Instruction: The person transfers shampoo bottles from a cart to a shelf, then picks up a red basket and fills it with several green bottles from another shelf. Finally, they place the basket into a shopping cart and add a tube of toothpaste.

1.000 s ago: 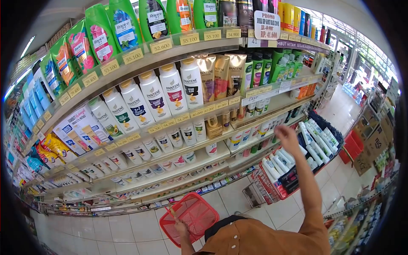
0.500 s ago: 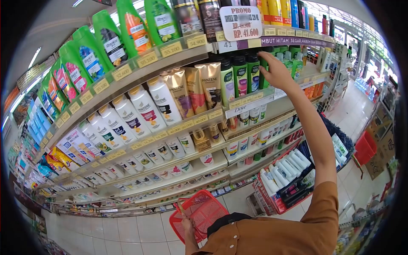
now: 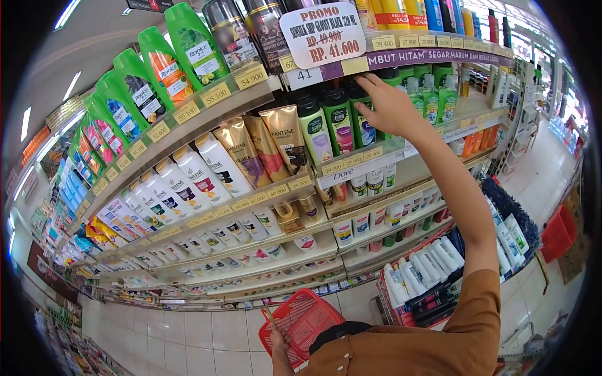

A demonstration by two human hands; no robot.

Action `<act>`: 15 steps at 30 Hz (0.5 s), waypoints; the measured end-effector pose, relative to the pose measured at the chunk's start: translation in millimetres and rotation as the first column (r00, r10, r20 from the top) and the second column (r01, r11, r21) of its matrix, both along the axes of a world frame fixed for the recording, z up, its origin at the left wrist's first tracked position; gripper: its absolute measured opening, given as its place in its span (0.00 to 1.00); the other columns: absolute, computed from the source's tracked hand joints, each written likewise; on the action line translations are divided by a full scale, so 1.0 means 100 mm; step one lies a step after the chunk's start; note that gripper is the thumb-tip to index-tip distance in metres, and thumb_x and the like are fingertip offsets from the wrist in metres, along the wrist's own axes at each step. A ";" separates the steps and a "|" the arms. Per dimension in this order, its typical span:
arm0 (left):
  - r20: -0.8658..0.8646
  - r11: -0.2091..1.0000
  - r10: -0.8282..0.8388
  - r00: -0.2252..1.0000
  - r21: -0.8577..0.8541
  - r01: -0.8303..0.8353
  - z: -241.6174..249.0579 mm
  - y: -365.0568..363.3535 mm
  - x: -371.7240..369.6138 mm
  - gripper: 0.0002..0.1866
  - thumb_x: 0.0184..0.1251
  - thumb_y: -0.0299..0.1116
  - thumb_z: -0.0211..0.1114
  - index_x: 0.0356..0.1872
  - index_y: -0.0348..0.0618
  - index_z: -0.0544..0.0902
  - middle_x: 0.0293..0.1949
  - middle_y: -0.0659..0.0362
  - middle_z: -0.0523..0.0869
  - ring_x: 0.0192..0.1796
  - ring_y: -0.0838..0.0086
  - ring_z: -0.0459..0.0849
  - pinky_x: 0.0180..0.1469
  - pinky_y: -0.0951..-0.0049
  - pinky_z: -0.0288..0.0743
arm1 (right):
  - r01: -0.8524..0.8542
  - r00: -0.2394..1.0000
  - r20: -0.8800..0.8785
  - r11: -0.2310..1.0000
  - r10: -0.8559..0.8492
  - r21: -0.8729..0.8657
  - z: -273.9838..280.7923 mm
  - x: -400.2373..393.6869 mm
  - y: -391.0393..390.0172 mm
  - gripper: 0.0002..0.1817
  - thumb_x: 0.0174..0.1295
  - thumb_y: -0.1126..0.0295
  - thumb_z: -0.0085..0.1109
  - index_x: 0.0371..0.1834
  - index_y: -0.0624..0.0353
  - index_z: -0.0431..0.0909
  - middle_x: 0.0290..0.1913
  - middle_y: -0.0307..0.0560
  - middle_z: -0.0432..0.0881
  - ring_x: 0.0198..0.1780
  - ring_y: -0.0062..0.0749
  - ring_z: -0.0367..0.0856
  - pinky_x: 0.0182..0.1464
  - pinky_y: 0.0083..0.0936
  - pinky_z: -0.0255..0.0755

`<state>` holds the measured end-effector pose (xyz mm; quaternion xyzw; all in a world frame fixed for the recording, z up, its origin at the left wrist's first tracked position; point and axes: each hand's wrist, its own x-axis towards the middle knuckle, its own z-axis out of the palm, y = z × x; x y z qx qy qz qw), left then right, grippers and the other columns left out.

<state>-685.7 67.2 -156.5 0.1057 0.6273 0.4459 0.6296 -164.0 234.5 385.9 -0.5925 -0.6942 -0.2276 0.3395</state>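
Note:
My right hand point(image 3: 390, 108) reaches onto a shelf, fingers stretched out and thumb apart, at the top of a green shampoo bottle with a black cap point(image 3: 364, 130). Whether the fingertips press on the cap cannot be made out. Left of that bottle stand a similar one with a pink label point(image 3: 342, 128) and a pale green and purple one point(image 3: 315, 135). Low in front of my body, my left hand point(image 3: 280, 341) is closed around the handle of a red shopping basket point(image 3: 326, 308), whose slatted inside shows.
A white promo sign point(image 3: 323, 34) hangs over the right hand's shelf. Left are gold tubes point(image 3: 285, 141), white bottles point(image 3: 219, 166) and tall green bottles point(image 3: 194, 47). A bin of tubes and bottles point(image 3: 426, 269) stands at right, with a red container point(image 3: 558, 233) beyond it.
My right hand has shifted left along the bottle row, to the bottle with the blue label. My view has turned and come closer to the shelf. The left hand still holds the basket.

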 end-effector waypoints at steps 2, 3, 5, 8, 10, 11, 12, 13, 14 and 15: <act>0.004 1.000 0.005 1.000 0.008 -0.005 0.02 -0.06 0.04 0.29 0.71 0.67 0.42 0.18 0.56 0.59 0.12 0.69 0.55 0.12 0.78 0.53 0.14 0.75 0.45 | -0.018 1.000 0.007 1.000 0.018 0.001 0.01 0.06 0.05 0.29 0.61 0.64 0.58 0.65 0.60 0.66 0.63 0.51 0.72 0.54 0.53 0.77 0.51 0.41 0.75; 0.005 1.000 0.005 1.000 0.020 -0.005 0.03 -0.09 0.06 0.29 0.71 0.66 0.42 0.18 0.56 0.59 0.12 0.69 0.55 0.12 0.78 0.53 0.14 0.75 0.45 | -0.031 1.000 0.006 0.999 0.031 0.008 0.00 0.10 0.07 0.29 0.61 0.64 0.58 0.65 0.60 0.66 0.63 0.51 0.72 0.54 0.53 0.77 0.51 0.41 0.75; 0.004 0.999 0.023 1.000 0.022 -0.023 0.09 -0.13 0.12 0.29 0.71 0.66 0.42 0.19 0.55 0.60 0.12 0.69 0.55 0.12 0.78 0.53 0.14 0.75 0.45 | -0.071 0.997 0.008 0.997 0.071 0.021 0.00 0.14 0.09 0.28 0.60 0.65 0.59 0.65 0.59 0.67 0.63 0.51 0.73 0.54 0.52 0.77 0.52 0.41 0.74; -0.008 0.998 0.062 0.998 0.010 -0.061 0.11 -0.19 0.17 0.29 0.71 0.66 0.42 0.19 0.55 0.60 0.13 0.69 0.56 0.12 0.78 0.53 0.14 0.75 0.46 | -0.158 0.987 0.026 0.986 0.157 0.047 0.02 0.15 0.09 0.27 0.60 0.66 0.59 0.64 0.58 0.68 0.62 0.51 0.74 0.56 0.52 0.77 0.54 0.40 0.74; -0.015 0.997 0.070 0.997 0.028 -0.070 0.10 -0.23 0.18 0.29 0.71 0.66 0.42 0.20 0.55 0.60 0.13 0.69 0.56 0.12 0.79 0.53 0.14 0.75 0.46 | -0.224 0.974 0.058 0.972 0.220 0.077 0.03 0.16 0.11 0.26 0.60 0.66 0.59 0.63 0.57 0.70 0.62 0.52 0.74 0.57 0.51 0.76 0.56 0.39 0.73; -0.020 0.996 0.082 0.996 0.025 -0.082 0.12 -0.26 0.19 0.29 0.71 0.66 0.42 0.20 0.55 0.60 0.13 0.69 0.56 0.12 0.79 0.53 0.14 0.75 0.46 | -0.236 0.970 0.064 0.970 0.233 0.055 0.04 0.14 0.11 0.26 0.60 0.66 0.59 0.63 0.57 0.70 0.62 0.52 0.74 0.57 0.51 0.76 0.57 0.39 0.73; -0.024 0.995 0.094 0.995 0.022 -0.093 0.13 -0.27 0.22 0.29 0.72 0.66 0.42 0.20 0.55 0.61 0.13 0.69 0.56 0.13 0.79 0.53 0.14 0.75 0.46 | -0.248 0.967 0.070 0.968 0.245 0.034 0.08 0.11 0.09 0.25 0.61 0.67 0.59 0.63 0.57 0.71 0.63 0.52 0.74 0.57 0.50 0.76 0.57 0.39 0.72; -0.028 0.994 0.105 0.994 0.020 -0.104 0.15 -0.28 0.24 0.28 0.72 0.65 0.42 0.20 0.55 0.61 0.13 0.69 0.57 0.13 0.79 0.53 0.14 0.75 0.46 | -0.259 0.963 0.075 0.966 0.257 0.013 0.10 0.08 0.09 0.25 0.61 0.67 0.59 0.62 0.57 0.71 0.63 0.52 0.74 0.58 0.50 0.76 0.58 0.39 0.72; -0.017 0.995 0.096 0.995 0.031 -0.095 0.14 -0.29 0.24 0.28 0.72 0.65 0.42 0.20 0.55 0.61 0.13 0.69 0.57 0.13 0.79 0.53 0.14 0.75 0.46 | -0.264 0.960 0.103 0.964 0.261 0.015 0.11 0.06 0.11 0.25 0.61 0.67 0.58 0.62 0.57 0.71 0.62 0.52 0.75 0.57 0.50 0.77 0.58 0.39 0.72; -0.008 0.995 0.087 0.996 0.041 -0.086 0.13 -0.29 0.24 0.28 0.72 0.65 0.42 0.20 0.55 0.61 0.13 0.69 0.57 0.13 0.79 0.53 0.14 0.75 0.46 | -0.269 0.956 0.130 0.963 0.265 0.017 0.12 0.04 0.13 0.25 0.61 0.66 0.58 0.62 0.58 0.71 0.62 0.52 0.75 0.57 0.50 0.77 0.57 0.40 0.73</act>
